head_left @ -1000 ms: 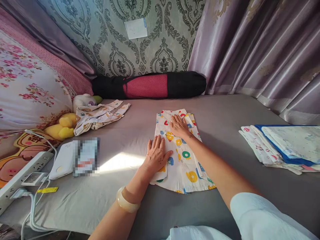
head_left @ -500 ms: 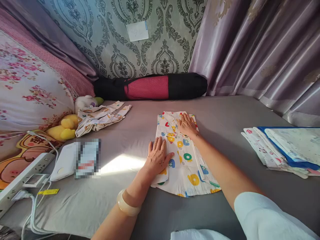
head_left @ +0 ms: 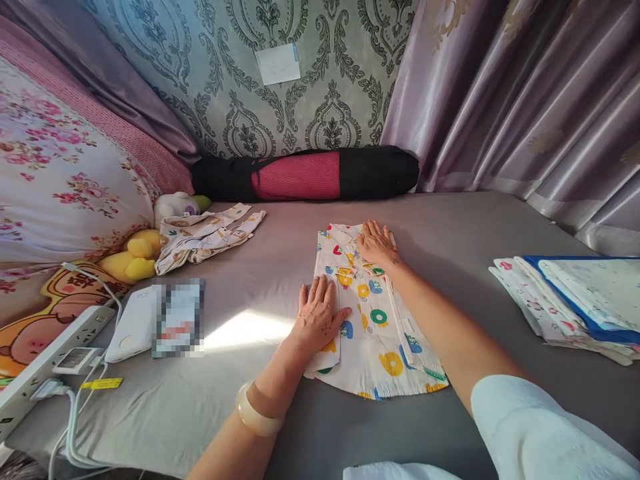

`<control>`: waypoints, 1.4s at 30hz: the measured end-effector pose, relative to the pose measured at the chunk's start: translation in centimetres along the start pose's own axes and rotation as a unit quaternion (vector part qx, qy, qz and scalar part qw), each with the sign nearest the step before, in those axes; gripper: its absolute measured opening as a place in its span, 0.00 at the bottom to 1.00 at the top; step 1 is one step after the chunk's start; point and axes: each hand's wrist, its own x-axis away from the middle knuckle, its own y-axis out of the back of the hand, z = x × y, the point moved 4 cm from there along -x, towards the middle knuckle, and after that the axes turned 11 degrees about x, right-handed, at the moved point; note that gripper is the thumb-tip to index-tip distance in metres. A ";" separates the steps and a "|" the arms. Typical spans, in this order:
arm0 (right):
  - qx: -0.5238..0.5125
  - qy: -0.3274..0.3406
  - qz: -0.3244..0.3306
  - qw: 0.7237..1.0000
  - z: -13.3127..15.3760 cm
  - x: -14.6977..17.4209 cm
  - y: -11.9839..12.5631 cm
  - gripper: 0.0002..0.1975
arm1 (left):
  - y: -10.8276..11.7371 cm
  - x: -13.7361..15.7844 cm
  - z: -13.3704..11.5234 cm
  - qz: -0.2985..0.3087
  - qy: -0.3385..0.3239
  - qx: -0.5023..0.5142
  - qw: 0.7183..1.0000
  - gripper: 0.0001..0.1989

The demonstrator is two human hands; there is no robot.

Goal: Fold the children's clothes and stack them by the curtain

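A small white garment [head_left: 379, 317], printed with colourful letters and shapes, lies flat before me with its sides folded inward. Buttons run down its middle, and its wide lower edge curves toward me. My left hand [head_left: 320, 313] rests palm down on its left side, fingers stretched forward and thumb out to the right. On the upper right part lies my right hand [head_left: 376, 244], flat with the fingers spread. Both hands press on the cloth without gripping it.
Folded clothes [head_left: 565, 300] are stacked at the right. On the left lie another printed garment [head_left: 205, 240], a white power bank [head_left: 134, 323], a power strip [head_left: 55, 360] with cables, and plush toys [head_left: 143, 257]. A long black and red bag [head_left: 300, 175] lies along the wall.
The view has shifted slightly. My right hand has moved a little toward the garment's top edge; my left hand stays on the left side.
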 end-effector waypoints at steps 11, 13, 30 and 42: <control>0.001 0.027 0.018 0.999 0.9 -1.0 -0.2 0.32 | 0.3 -0.1 -0.1 0.008 0.007 0.003 1.000 0.33; -0.003 0.052 0.011 0.999 1.7 -1.0 -0.1 0.31 | 0.2 -0.1 -0.1 0.007 0.007 0.006 1.000 0.33; -0.013 0.050 0.014 0.999 0.0 3.9 -0.1 0.32 | 0.3 -0.1 0.0 0.011 0.008 0.016 1.000 0.33; -0.071 0.076 0.005 0.995 -1.1 8.9 1.6 0.31 | 0.7 -0.2 -0.2 0.007 0.004 0.002 1.000 0.31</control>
